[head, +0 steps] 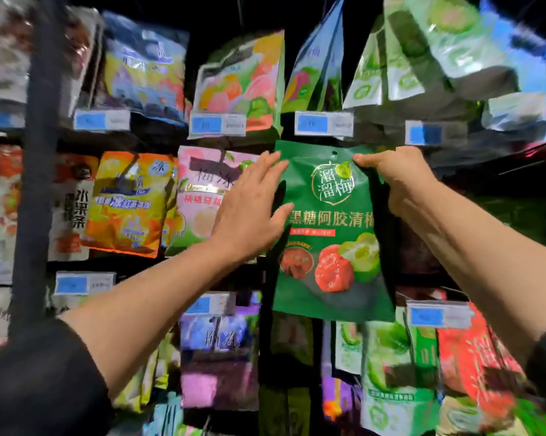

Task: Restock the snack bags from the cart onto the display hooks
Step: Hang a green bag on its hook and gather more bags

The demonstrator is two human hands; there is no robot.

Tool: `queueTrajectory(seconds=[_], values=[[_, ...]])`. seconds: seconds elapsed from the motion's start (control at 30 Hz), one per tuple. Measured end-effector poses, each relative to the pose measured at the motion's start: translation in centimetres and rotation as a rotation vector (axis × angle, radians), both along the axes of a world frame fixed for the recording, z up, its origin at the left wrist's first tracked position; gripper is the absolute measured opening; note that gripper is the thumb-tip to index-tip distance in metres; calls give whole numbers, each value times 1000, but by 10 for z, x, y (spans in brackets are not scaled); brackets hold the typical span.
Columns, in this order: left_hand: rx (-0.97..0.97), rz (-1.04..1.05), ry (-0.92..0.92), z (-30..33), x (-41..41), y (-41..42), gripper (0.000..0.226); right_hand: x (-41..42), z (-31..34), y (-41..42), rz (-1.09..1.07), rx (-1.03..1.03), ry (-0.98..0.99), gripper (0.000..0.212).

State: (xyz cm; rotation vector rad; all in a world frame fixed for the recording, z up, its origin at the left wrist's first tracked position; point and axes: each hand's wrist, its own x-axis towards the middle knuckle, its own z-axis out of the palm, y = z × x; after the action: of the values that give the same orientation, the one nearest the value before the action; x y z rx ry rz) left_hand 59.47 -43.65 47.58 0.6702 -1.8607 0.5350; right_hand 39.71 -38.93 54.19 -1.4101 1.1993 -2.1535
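A green snack bag [331,247] with red and green plums printed on it hangs upright in front of the display wall, its punched hole near the top. My right hand [397,180] pinches the bag's top right corner. My left hand [253,209] lies flat with straight fingers against the bag's left edge. The hook behind the bag is hidden.
Rows of hanging snack bags fill the wall: a pink bag [202,196] and an orange bag [130,206] to the left, green bags [391,366] and a red bag [473,357] below. Blue price tags [323,123] line the rails. A dark upright post [37,171] stands at the left.
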Motion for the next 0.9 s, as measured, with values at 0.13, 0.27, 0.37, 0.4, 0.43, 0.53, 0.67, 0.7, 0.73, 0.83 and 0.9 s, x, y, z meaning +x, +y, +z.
queueTrajectory(seconds=[0.13, 0.27, 0.37, 0.4, 0.43, 0.53, 0.67, 0.7, 0.73, 0.83, 0.9], values=[[-15, 142, -184, 44, -19, -26, 70, -3, 16, -35, 24, 17, -24, 22], [-10, 242, -284, 75, -37, -52, 71, -6, 28, -66, -57, 6, -41, 29], [-12, 301, -320, 84, -43, -63, 70, -10, 35, -83, -83, 16, -37, 43], [-15, 300, -319, 83, -45, -66, 70, -11, 36, -87, -94, 23, -28, 48], [-24, 289, -312, 81, -46, -68, 70, -12, 36, -90, -100, 27, -19, 50], [-67, 251, -265, 71, -47, -76, 70, -19, 33, -101, -84, 33, -10, 44], [-102, 205, -216, 64, -47, -87, 71, -26, 30, -110, -100, 22, 15, 35], [-108, 194, -206, 64, -48, -89, 71, -27, 31, -112, -106, 11, 25, 34], [-113, 185, -197, 64, -48, -91, 71, -27, 31, -112, -110, 0, 44, 32], [-131, 179, -185, 62, -50, -96, 70, -32, 32, -111, -98, -8, 95, 34], [-143, 174, -182, 61, -50, -98, 70, -36, 30, -110, -96, -5, 111, 30]])
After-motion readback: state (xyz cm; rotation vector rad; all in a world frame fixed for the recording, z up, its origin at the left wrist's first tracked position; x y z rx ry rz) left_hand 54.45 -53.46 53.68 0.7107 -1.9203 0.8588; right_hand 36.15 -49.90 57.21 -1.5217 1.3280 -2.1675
